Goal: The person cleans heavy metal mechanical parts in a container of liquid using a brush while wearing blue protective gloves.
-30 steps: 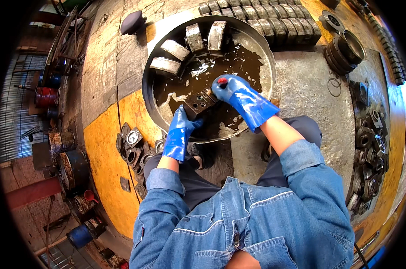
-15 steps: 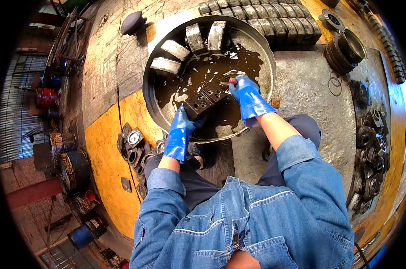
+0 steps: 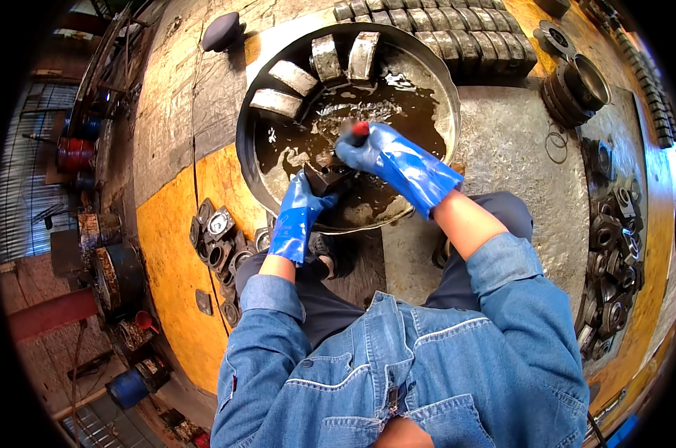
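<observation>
My left hand point(image 3: 297, 213), in a long blue rubber glove, is closed on the near left end of a dark metal block point(image 3: 323, 181). In the earlier frame the block shows round holes in its face; now my right hand partly covers it. My right hand point(image 3: 375, 151), gloved alike, is closed around a red-handled tool point(image 3: 361, 128) over the block. The tool's working end is blurred, so I cannot tell its kind. Both hands are over a round metal basin point(image 3: 242, 157) with shallow dark liquid point(image 3: 398, 112). Several pale-faced metal blocks point(image 3: 325, 60) lean against its far left wall.
Rows of dark metal blocks point(image 3: 472, 48) stand beyond the basin. Metal rings point(image 3: 573, 86) are stacked at far right. Small metal parts lie in piles at left point(image 3: 220, 250) and right point(image 3: 610, 269). A dark rounded object point(image 3: 222, 32) sits at far left.
My right hand has moved left from beside the block to over it, bringing the red-handled tool along. The block now looks more tilted, and my left hand keeps its hold.
</observation>
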{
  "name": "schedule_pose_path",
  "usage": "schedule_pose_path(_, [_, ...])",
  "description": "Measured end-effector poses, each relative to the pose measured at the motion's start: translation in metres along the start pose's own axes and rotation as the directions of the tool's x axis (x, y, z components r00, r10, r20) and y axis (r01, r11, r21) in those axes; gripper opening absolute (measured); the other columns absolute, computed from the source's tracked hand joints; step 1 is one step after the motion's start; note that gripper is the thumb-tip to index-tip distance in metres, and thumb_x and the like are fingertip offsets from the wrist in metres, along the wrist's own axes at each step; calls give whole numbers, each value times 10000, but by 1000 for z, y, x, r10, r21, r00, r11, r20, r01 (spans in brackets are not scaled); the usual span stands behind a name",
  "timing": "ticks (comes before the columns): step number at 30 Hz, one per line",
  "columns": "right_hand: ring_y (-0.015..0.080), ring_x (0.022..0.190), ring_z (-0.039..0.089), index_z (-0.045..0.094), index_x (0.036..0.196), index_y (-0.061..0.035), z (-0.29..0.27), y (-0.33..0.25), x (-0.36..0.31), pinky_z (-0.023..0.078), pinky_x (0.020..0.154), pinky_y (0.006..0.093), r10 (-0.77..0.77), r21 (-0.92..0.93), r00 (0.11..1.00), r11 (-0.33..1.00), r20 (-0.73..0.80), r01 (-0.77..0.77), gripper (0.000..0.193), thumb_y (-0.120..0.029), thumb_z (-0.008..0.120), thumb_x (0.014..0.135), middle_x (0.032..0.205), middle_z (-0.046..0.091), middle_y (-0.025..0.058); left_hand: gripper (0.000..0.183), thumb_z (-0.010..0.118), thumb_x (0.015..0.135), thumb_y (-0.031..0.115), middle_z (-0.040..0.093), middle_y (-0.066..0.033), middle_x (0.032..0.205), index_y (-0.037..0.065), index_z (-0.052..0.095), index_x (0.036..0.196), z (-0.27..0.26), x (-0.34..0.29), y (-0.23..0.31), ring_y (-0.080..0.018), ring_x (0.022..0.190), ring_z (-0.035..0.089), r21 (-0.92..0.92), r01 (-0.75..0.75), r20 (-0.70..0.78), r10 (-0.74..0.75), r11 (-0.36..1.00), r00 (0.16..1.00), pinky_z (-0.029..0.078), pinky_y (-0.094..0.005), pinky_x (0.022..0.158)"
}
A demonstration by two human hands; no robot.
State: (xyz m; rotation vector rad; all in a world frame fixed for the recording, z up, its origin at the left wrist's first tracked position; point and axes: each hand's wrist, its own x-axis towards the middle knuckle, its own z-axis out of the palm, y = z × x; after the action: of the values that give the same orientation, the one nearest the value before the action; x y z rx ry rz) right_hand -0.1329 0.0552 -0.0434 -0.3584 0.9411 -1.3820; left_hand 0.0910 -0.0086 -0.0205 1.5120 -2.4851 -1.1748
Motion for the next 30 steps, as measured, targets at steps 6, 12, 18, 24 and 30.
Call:
schedule_pose_path(6, [184,790,662,724,1060,-112,34,-38,-22,549,775,296,24,-707,986,694,-164,-135,235,-291,680,913,865,708,100,825,963,688,208,709,-190,1285,-33,573,1375,3,-3,-34,-289,1183,680,-99,67,81,-59,993,995,527,-384,1044])
schedule_pose_path(12, [318,1006,745,771,1121,-172,-1,8,24,578,947,387,-299,-936,943,349,-150,-38,362,-426,676,881,1078,778,139,774,949,692,191,730,-183,1248,-24,604,1351,4,-2,-23,-286,1164,696,3,4,-28,-4,1000,1000,536,-389,1031])
schedule_pose_path(18, [349,1048,728,774,1114,-158,53,-19,-16,569,972,421,-81,-955,988,277,-132,-105,370,-419,643,887,1083,772,151,733,939,697,245,749,-195,1208,-21,636,1309,-7,-22,-12,-301,1128,719,-61,39,3,-39,997,999,556,-387,998])
schedule_pose_path(24, [339,895,693,734,934,-115,44,-42,-32,582,827,381,-384,-995,921,89,-72,-41,274,-350,594,946,946,739,158,743,942,696,279,749,-200,1199,-27,639,1301,3,4,-12,-304,1120,722,12,3,20,-3,1000,1000,558,-383,988])
schedule_pose_path(30, [371,854,685,712,826,-104,41,-37,-25,585,800,409,-387,-990,919,139,-81,-29,270,-343,620,911,857,721,157,759,948,696,228,736,-196,1225,-24,617,1331,5,5,-19,-296,1141,709,-30,8,23,-7,1000,1000,544,-382,1014])
